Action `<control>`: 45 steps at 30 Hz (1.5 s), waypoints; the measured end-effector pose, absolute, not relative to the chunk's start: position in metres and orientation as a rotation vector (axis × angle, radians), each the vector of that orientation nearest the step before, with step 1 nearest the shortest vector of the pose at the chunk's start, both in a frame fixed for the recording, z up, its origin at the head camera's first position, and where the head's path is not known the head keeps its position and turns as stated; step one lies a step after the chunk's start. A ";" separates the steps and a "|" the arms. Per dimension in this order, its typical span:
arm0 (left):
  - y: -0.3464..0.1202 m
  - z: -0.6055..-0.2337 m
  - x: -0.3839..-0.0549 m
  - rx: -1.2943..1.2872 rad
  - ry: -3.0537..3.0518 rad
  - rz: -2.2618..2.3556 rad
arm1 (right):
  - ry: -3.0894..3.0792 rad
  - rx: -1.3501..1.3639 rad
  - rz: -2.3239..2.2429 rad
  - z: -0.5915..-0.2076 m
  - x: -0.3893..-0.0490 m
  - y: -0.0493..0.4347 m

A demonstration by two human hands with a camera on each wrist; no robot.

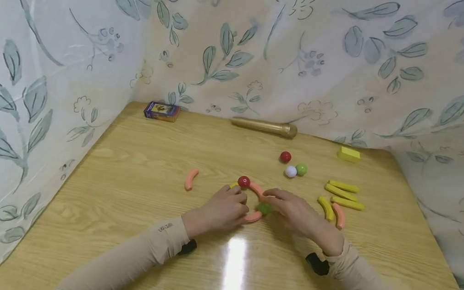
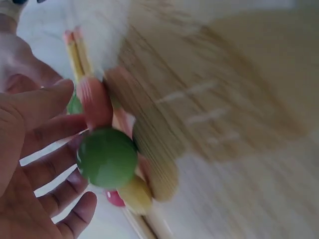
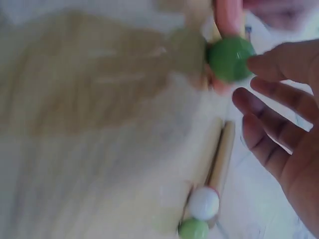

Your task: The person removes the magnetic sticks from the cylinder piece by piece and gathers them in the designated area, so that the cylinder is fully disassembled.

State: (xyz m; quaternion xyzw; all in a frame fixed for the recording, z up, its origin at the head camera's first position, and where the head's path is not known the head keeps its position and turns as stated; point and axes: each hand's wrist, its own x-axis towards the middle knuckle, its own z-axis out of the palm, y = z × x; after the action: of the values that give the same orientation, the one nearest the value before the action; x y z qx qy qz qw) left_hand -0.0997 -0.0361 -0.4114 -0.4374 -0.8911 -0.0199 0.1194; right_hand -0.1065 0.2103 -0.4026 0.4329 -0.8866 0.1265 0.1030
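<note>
Between both hands lies a ring of curved pink and yellow rods joined by balls. In the head view it shows a red ball (image 1: 244,181) at the back, a pink curved rod (image 1: 256,188) beside it and a green ball (image 1: 265,208) on the right. My left hand (image 1: 223,211) is at the ring's left side, covering part of it. In the left wrist view, its thumb lies beside a pink rod (image 2: 94,103), fingers spread behind a second green ball (image 2: 107,157). My right hand (image 1: 292,210) reaches the right side, thumb touching a green ball (image 3: 231,59), other fingers loosely extended.
Yellow straight rods (image 1: 341,192) and curved pieces (image 1: 326,208) lie to the right. Loose red (image 1: 285,157), white (image 1: 291,171) and green balls (image 1: 301,169) sit behind. A gold microphone (image 1: 264,126), blue box (image 1: 161,111) and yellow block (image 1: 348,154) stand farther back. One pink rod (image 1: 191,179) lies left.
</note>
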 end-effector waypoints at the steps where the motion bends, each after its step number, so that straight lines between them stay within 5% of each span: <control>1: -0.033 -0.411 -0.099 -1.285 -2.601 -0.037 | -2.606 1.322 0.365 -0.406 -0.105 0.205; 32: -0.058 -0.395 -0.093 -1.150 -2.649 -0.147 | -2.720 1.237 0.316 -0.408 -0.105 0.214; 45: -0.049 -0.396 -0.109 -1.198 -2.692 -0.266 | -2.679 1.330 0.468 -0.401 -0.069 0.211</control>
State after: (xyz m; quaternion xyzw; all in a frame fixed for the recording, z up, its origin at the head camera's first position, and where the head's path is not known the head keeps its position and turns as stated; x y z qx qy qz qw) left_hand -0.1092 -0.0490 -0.3956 -0.4032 -0.9061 -0.0894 0.0915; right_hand -0.0691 0.2112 -0.4011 0.4388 -0.8834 0.1542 0.0570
